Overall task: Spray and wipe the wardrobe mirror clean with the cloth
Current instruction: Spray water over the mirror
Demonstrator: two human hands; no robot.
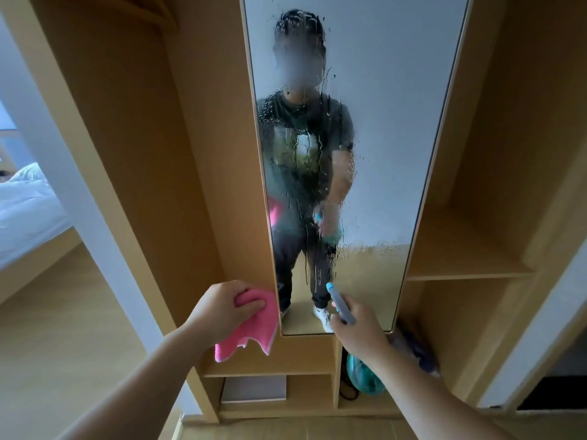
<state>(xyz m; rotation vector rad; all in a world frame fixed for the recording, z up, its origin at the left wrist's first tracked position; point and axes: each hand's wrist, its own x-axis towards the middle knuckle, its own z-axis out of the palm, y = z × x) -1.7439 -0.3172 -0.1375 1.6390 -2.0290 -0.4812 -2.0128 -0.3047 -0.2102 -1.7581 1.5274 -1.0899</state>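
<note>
The tall wardrobe mirror (381, 122) fills the upper centre of the frame, its long axis running upright. Spray droplets (305, 173) bead and run down its middle and left part. The lowest strip of the glass looks drier.

At lower centre, the left hand (222, 308) grips a bunched pink cloth (251, 338), fingers curled over its top while the loose end hangs down. The cloth sits just beside the mirror's lower left corner, over the wooden wardrobe (158, 154) panel and not on the glass. The right hand (359, 325) is wrapped round the neck of a spray bottle (341, 304), whose blue nozzle points up at the bottom of the mirror.

Spraying looks about done, so I'd guess wiping comes next. The cloth hand is the nearer one for that. The wet glass lies up and to the right of it, so the hand has to cross the frame edge and then climb along the mirror's length.
</note>
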